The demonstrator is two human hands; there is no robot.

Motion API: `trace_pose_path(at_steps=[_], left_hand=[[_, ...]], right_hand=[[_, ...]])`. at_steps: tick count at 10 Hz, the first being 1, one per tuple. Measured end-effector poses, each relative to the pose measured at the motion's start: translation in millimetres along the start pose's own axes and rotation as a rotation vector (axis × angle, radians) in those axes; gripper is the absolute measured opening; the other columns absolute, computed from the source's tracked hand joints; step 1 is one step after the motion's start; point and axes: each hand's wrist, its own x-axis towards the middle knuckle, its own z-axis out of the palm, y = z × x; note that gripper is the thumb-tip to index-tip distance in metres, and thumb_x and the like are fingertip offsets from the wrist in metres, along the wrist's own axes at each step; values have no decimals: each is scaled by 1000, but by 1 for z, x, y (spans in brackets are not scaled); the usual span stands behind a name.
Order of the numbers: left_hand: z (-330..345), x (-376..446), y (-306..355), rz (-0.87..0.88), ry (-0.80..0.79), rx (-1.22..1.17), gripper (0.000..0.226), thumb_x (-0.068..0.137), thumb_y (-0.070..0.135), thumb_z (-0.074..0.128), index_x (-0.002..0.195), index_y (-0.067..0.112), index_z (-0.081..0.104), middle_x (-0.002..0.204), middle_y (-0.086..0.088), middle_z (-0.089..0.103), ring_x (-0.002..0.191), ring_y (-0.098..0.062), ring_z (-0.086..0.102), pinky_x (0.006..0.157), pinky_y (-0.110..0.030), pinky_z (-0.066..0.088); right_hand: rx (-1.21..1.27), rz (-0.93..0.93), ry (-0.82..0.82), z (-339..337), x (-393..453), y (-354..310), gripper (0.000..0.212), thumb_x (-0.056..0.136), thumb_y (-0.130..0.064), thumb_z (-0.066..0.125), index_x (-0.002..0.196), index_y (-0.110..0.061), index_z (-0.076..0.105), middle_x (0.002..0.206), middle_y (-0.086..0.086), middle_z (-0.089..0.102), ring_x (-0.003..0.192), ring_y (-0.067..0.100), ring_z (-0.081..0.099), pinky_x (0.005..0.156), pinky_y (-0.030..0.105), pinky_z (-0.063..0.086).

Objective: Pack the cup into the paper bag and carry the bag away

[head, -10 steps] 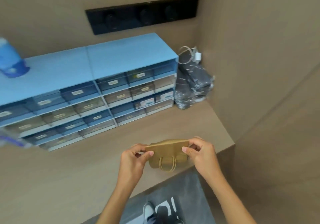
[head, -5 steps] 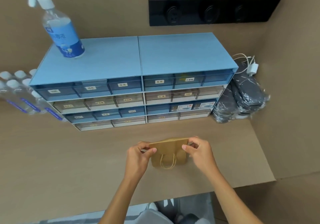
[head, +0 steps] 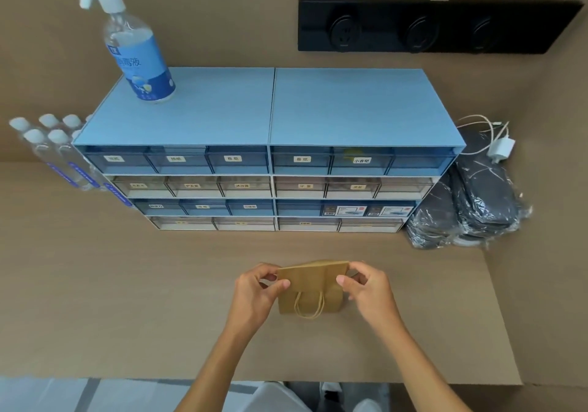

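Note:
A small brown paper bag (head: pixel 313 286) with twine handles is held over the tan counter (head: pixel 127 300), near its front edge. My left hand (head: pixel 254 295) pinches the bag's top left corner between thumb and fingers. My right hand (head: pixel 370 290) pinches the top right corner the same way. The bag looks mostly flat, its top edge pulled slightly apart, one handle hanging down its front. No cup shows in view.
A blue drawer organiser (head: pixel 270 157) with labelled drawers stands against the back wall. A spray bottle (head: pixel 136 52) stands on its top left. Several clear bottles (head: pixel 60 153) stand to its left, wrapped dark bundles (head: pixel 471 201) and a white charger (head: pixel 501 149) to its right. A black socket strip (head: pixel 429 25) is on the wall.
The view has swung left and settled, bringing the spray bottle and clear bottles into sight. Both hands keep their pinch on the bag's top corners, in about the same place.

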Motion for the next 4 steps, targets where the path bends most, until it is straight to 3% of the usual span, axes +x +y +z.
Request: trace_pose_path(at_steps=[1, 2, 3, 4], left_hand=[[-2, -1, 1, 17, -26, 17, 22, 76, 18, 79, 95, 27, 74, 93, 6, 70, 83, -18, 63, 74, -32, 53], [-8, -4, 4, 84, -68, 79, 42, 75, 31, 80, 115, 34, 65, 112, 17, 63, 102, 0, 56, 82, -22, 47], [-14, -5, 16, 148, -18, 51, 44, 78, 38, 75, 120, 38, 61, 120, 19, 60, 109, 4, 52, 91, -27, 47], [-25, -4, 35, 242, 107, 10, 38, 83, 37, 71, 119, 39, 60, 120, 15, 61, 110, 1, 54, 93, -36, 49]], right_hand=[[-34, 0, -21, -3, 2, -1, 31, 82, -5, 72, 101, -29, 73, 54, -18, 62, 51, 2, 54, 51, 13, 46], [-114, -14, -68, -9, 0, -8, 45, 79, -19, 74, 116, -42, 64, 58, -7, 49, 55, 9, 47, 52, 10, 42], [-116, -58, -112, -16, -3, -23, 52, 78, -26, 75, 122, -46, 56, 70, -5, 52, 59, 9, 48, 57, 10, 43], [-99, -163, -87, -21, -1, -38, 49, 83, -26, 73, 126, -41, 54, 100, -5, 61, 63, 9, 51, 62, 12, 45]])
